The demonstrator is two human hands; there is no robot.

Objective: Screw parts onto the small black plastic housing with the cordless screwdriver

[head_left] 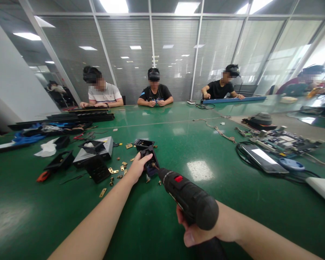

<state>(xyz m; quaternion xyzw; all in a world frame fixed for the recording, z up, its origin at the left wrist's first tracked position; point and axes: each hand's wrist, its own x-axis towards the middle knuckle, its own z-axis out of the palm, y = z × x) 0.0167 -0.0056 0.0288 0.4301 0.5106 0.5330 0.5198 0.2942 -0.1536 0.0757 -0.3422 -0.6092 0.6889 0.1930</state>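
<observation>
My left hand (pixel 139 167) grips a small black plastic housing (pixel 153 153), with the thumb over its upper edge. My right hand (pixel 197 225) is wrapped round the handle of a black cordless drill (pixel 188 195) with a red switch on top. The drill's bit points into the open face of the housing; whether it sits on a screw I cannot tell. Just behind stands another black housing (pixel 144 144). Left of my left hand lie several brass plates (pixel 103 192) and small brass screws (pixel 111 183).
A silver metal box (pixel 108 146) at left carries black frames, with another black frame (pixel 61 160) beside it. Blue gloves (pixel 27 138) lie farther left. On the right are a phone (pixel 264 159), circuit boards (pixel 287 141) and cables. Several people sit across the green table (pixel 162 124).
</observation>
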